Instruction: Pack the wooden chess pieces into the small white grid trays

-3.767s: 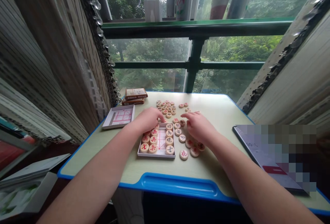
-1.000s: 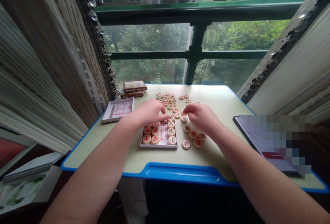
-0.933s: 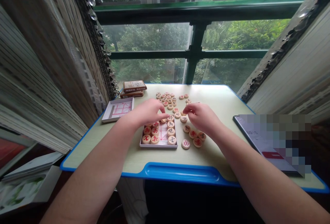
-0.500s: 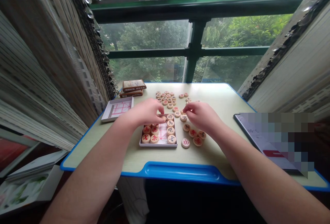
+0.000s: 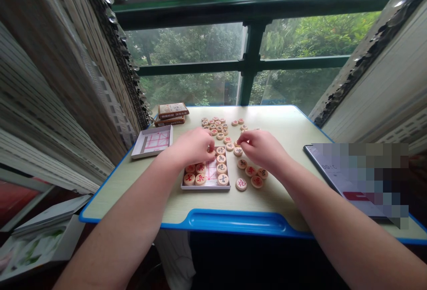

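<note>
A shallow white box tray (image 5: 206, 187) with a red grid lining holds several round wooden chess pieces (image 5: 200, 179). My left hand (image 5: 191, 146) hovers over the tray's far end, fingers curled and pinched on a chess piece at its tips. My right hand (image 5: 262, 147) rests just right of the tray, fingers bent and pinched near loose pieces (image 5: 238, 151); what it holds is hidden. More loose pieces (image 5: 251, 177) lie under my right wrist, and a cluster (image 5: 215, 126) sits farther back.
An empty white box lid (image 5: 152, 141) lies at the left of the table (image 5: 300, 134), with a brown chess box (image 5: 172, 111) behind it. A dark tablet (image 5: 336, 179) lies at the right. The window frame stands beyond the table; woven blinds hang on both sides.
The camera has tilted down slightly. My left hand has drawn back a little over the tray's far end with its fingers curling in. My right hand has hardly moved.
</note>
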A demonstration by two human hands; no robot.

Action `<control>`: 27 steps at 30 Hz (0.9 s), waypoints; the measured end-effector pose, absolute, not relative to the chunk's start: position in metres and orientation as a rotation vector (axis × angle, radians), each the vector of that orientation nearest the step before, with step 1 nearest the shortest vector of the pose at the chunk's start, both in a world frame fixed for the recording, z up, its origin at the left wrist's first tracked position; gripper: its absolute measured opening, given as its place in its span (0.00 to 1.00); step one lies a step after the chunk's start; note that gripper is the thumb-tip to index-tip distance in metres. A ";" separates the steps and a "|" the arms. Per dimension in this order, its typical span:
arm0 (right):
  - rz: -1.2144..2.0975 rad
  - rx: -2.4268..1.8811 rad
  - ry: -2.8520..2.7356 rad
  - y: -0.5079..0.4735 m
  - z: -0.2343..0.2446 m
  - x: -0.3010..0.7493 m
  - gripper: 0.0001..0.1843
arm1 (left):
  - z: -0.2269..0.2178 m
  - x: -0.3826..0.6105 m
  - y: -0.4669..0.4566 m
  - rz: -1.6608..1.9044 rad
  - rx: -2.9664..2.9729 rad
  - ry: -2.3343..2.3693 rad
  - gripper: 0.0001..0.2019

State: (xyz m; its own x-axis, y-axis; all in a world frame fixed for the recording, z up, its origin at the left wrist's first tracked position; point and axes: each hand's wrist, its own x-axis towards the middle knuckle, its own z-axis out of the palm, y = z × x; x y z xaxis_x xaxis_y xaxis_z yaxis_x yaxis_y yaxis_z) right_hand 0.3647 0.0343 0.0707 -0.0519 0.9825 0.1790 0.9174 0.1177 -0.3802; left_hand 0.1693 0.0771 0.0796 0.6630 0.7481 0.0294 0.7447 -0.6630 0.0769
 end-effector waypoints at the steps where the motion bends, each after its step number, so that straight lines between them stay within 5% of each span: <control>1: 0.230 -1.842 -2.012 0.034 0.071 0.365 0.13 | 0.079 0.170 0.077 0.098 2.819 1.262 0.10; 27: 0.227 -1.944 -2.068 0.038 0.066 0.367 0.12 | 0.066 0.152 0.113 0.356 2.416 1.585 0.14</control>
